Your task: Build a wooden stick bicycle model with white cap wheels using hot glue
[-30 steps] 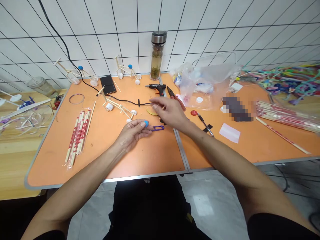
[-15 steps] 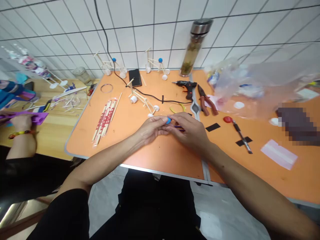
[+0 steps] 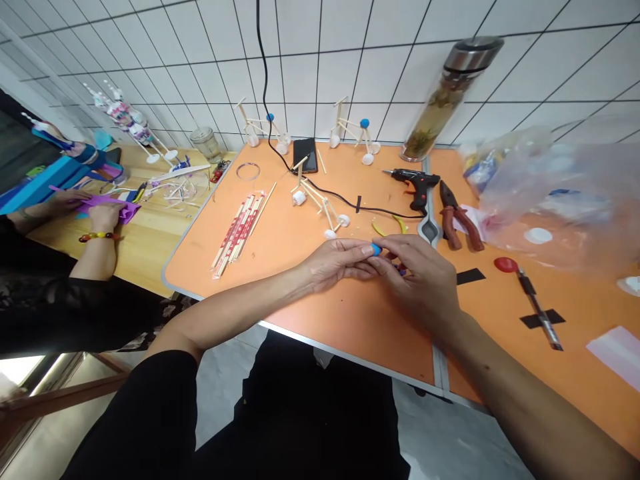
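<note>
A small blue round piece (image 3: pixel 375 249), its exact kind unclear, is pinched between both my hands above the orange table. My left hand (image 3: pixel 345 261) grips its left side with thumb and fingers. From the right, my right hand (image 3: pixel 417 273) has closed fingertips on it. Part of a dark purple-blue thing (image 3: pixel 401 270) shows under my right fingers; the rest is hidden. Just beyond my hands stands a little stick-built tricycle (image 3: pixel 320 200) with white round wheels. Two similar tricycles, one at the left (image 3: pixel 260 127) and one at the right (image 3: pixel 355 133), have blue round tops.
A glue gun (image 3: pixel 415 183), red-handled pliers (image 3: pixel 457 217) and a tall tea bottle (image 3: pixel 450 97) are at the back right. Packaged chopsticks (image 3: pixel 239 233) lie left, near a phone (image 3: pixel 306 155). At the left table, another person's hands (image 3: pixel 103 212) hold purple material.
The view has shifted, so the table and my hands appear further right. Both hands keep their pinch on the blue piece. The other person's second hand has come into view.
</note>
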A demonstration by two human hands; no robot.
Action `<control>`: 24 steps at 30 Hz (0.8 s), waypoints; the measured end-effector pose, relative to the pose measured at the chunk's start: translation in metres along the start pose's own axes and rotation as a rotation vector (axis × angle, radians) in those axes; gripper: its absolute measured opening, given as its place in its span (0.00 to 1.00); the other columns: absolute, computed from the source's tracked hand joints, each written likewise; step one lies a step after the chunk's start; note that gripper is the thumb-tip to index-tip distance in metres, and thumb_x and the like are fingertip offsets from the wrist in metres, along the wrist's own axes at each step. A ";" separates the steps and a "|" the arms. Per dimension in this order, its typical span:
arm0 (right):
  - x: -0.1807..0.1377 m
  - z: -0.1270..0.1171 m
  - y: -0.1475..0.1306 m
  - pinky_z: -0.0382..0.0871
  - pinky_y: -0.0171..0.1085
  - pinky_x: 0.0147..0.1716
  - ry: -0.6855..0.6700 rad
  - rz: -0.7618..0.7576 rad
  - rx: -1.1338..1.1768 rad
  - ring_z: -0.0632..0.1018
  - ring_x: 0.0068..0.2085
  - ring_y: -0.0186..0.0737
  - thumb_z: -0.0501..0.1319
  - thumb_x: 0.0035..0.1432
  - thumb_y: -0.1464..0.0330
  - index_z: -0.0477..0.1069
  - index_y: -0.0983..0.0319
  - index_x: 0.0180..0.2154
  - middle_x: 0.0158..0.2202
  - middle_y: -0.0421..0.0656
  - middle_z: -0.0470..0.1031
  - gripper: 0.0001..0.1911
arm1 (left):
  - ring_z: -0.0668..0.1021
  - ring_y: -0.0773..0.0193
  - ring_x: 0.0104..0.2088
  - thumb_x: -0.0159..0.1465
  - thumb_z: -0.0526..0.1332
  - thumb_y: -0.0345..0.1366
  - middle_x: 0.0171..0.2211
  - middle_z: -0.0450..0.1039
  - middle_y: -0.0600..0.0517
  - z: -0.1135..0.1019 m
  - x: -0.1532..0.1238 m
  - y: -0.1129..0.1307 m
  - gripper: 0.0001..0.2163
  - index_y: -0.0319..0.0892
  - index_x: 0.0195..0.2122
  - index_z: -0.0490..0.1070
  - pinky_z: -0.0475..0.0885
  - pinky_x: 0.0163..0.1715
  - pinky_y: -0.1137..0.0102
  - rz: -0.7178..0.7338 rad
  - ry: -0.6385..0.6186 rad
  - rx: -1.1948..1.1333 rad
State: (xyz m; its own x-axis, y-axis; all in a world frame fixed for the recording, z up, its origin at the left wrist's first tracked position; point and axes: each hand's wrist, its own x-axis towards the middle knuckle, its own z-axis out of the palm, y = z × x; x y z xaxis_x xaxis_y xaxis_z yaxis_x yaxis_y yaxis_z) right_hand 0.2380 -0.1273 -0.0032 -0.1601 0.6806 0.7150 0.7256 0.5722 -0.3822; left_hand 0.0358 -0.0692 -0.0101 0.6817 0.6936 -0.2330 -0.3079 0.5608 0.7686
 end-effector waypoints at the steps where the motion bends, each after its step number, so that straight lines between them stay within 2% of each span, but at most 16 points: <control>1: -0.001 0.001 0.000 0.87 0.55 0.44 0.003 0.004 -0.006 0.91 0.51 0.58 0.69 0.78 0.64 0.85 0.50 0.59 0.52 0.50 0.90 0.12 | 0.87 0.65 0.37 0.52 0.90 0.55 0.38 0.89 0.46 0.000 0.000 0.000 0.29 0.37 0.43 0.88 0.82 0.46 0.68 0.006 0.004 -0.001; 8: 0.000 0.004 -0.004 0.88 0.55 0.42 0.027 0.037 0.043 0.91 0.49 0.58 0.69 0.77 0.65 0.87 0.47 0.58 0.51 0.50 0.90 0.13 | 0.88 0.64 0.38 0.52 0.90 0.54 0.39 0.90 0.44 0.001 -0.002 0.002 0.29 0.36 0.44 0.89 0.82 0.47 0.68 0.006 0.025 0.009; 12: 0.002 0.002 -0.009 0.89 0.55 0.48 0.005 0.079 0.121 0.90 0.50 0.56 0.69 0.77 0.63 0.87 0.49 0.55 0.49 0.49 0.90 0.11 | 0.89 0.64 0.37 0.51 0.90 0.54 0.39 0.90 0.45 0.006 -0.006 0.005 0.29 0.37 0.42 0.89 0.83 0.45 0.68 0.016 0.055 0.028; 14: 0.008 -0.004 -0.005 0.88 0.53 0.48 -0.027 0.131 0.196 0.89 0.47 0.54 0.69 0.76 0.61 0.87 0.52 0.54 0.49 0.49 0.90 0.10 | 0.90 0.63 0.38 0.52 0.90 0.53 0.40 0.91 0.44 0.008 -0.007 0.007 0.27 0.37 0.43 0.90 0.84 0.46 0.69 0.024 0.068 0.031; 16: 0.020 -0.015 0.007 0.85 0.48 0.42 -0.028 0.283 0.247 0.87 0.43 0.49 0.66 0.76 0.60 0.86 0.54 0.54 0.50 0.49 0.89 0.13 | 0.91 0.62 0.39 0.52 0.90 0.51 0.42 0.92 0.43 0.009 -0.008 0.009 0.27 0.38 0.44 0.90 0.84 0.44 0.70 0.013 0.092 0.020; 18: 0.038 -0.028 0.027 0.84 0.44 0.42 0.036 0.506 0.285 0.87 0.46 0.47 0.66 0.74 0.60 0.85 0.56 0.56 0.53 0.49 0.89 0.14 | 0.91 0.62 0.37 0.51 0.91 0.50 0.42 0.92 0.42 0.010 -0.008 0.011 0.26 0.38 0.42 0.89 0.85 0.43 0.71 0.000 0.105 0.014; 20: 0.058 -0.040 0.050 0.79 0.37 0.35 0.099 0.742 0.361 0.85 0.42 0.41 0.65 0.72 0.66 0.81 0.59 0.58 0.54 0.48 0.88 0.16 | 0.92 0.60 0.37 0.51 0.91 0.50 0.42 0.93 0.41 0.011 -0.009 0.011 0.26 0.37 0.41 0.89 0.86 0.43 0.70 -0.011 0.103 0.020; 22: 0.077 -0.046 0.072 0.71 0.31 0.27 0.167 0.952 0.425 0.81 0.36 0.36 0.62 0.71 0.71 0.77 0.61 0.62 0.52 0.47 0.86 0.20 | 0.92 0.59 0.38 0.51 0.91 0.49 0.42 0.93 0.41 0.010 -0.009 0.009 0.25 0.37 0.41 0.89 0.87 0.43 0.69 -0.016 0.104 0.024; 24: 0.093 -0.048 0.091 0.62 0.31 0.21 0.169 1.119 0.452 0.73 0.28 0.33 0.60 0.73 0.73 0.72 0.64 0.67 0.45 0.45 0.83 0.24 | 0.93 0.58 0.38 0.51 0.91 0.49 0.42 0.93 0.41 0.010 -0.008 0.008 0.25 0.38 0.42 0.89 0.88 0.44 0.68 -0.020 0.094 0.027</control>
